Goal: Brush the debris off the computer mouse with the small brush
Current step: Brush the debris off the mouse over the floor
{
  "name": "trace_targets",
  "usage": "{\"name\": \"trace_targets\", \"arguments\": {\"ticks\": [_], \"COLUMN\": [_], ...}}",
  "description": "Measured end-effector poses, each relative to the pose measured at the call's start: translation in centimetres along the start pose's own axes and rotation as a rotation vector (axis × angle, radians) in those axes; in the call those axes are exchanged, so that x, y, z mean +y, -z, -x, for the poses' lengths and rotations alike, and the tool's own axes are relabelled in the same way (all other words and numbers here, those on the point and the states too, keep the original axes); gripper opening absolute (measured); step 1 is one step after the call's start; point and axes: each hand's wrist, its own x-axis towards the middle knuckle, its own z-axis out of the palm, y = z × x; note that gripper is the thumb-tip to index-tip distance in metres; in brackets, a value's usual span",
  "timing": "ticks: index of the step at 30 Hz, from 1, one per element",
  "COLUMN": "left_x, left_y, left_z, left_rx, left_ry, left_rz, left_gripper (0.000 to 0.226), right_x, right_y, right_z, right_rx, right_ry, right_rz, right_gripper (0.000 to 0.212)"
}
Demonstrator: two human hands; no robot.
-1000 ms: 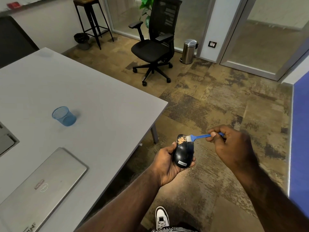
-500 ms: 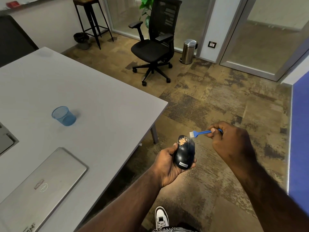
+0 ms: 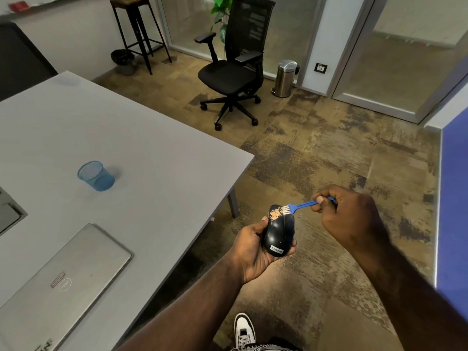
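My left hand point(image 3: 249, 250) grips a black computer mouse point(image 3: 278, 233) from below, held in the air past the table's corner. Orange-tan debris point(image 3: 275, 214) lies in a small patch on the mouse's far end. My right hand point(image 3: 352, 215) pinches the handle of a small blue brush point(image 3: 300, 205). The brush's white bristles rest on the mouse's top right edge, just beside the debris.
A grey table point(image 3: 152, 173) fills the left, carrying a blue mesh cup point(image 3: 95, 176) and a closed silver laptop point(image 3: 58, 285). A black office chair point(image 3: 235, 69), a steel bin point(image 3: 285, 78) and a stool point(image 3: 138, 29) stand farther back on the carpet. My shoe point(image 3: 243, 330) shows below.
The brush lifted off the mouse to the upper right half a second ago, and has now come back down onto the mouse's far end. The left hand has held steady.
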Motion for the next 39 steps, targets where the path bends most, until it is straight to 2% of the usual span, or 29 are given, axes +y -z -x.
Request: {"name": "trace_targets", "arguments": {"ticks": [4, 7, 11, 14, 18, 24, 28, 32, 36, 39], "left_x": [-0.2, -0.1, -0.3, -0.3, -0.1, -0.3, -0.4, -0.3, -0.3, -0.4], "left_y": [-0.2, -0.3, -0.4, -0.4, -0.4, -0.5, -0.5, -0.4, -0.3, -0.3], "left_z": [-0.1, 0.0, 0.0, 0.1, 0.1, 0.3, 0.3, 0.2, 0.3, 0.2], "left_rx": [0.018, 0.019, 0.036, 0.044, 0.051, 0.041, 0.035, 0.026, 0.021, 0.023], "left_ry": [-0.002, 0.002, 0.006, 0.001, 0.005, 0.004, 0.0, -0.004, 0.002, -0.002], "left_rz": [-0.038, -0.041, -0.069, -0.082, -0.074, -0.07, -0.071, -0.059, -0.048, -0.048], "left_gripper": [0.049, 0.049, 0.049, 0.05, 0.05, 0.048, 0.05, 0.049, 0.048, 0.048], "right_x": [0.1, -0.3, -0.3, -0.4, -0.7, -0.8, -0.3, -0.1, 0.3, 0.4], "right_y": [0.1, 0.0, 0.0, 0.1, -0.3, -0.2, -0.4, -0.3, -0.1, 0.1], "right_z": [-0.4, -0.5, -1.2, -1.3, -1.2, -1.1, -1.2, -1.1, -0.9, -0.8], "right_rx": [0.043, -0.007, -0.036, -0.005, -0.052, 0.004, -0.017, 0.004, -0.007, 0.016], "right_ry": [-0.015, 0.012, -0.05, 0.0, -0.005, 0.047, -0.038, -0.005, -0.038, -0.008], "right_rz": [0.019, 0.025, 0.1, 0.058, 0.094, 0.07, 0.126, -0.008, 0.078, 0.012], "right_gripper": [0.013, 0.012, 0.014, 0.012, 0.012, 0.013, 0.015, 0.012, 0.014, 0.011]}}
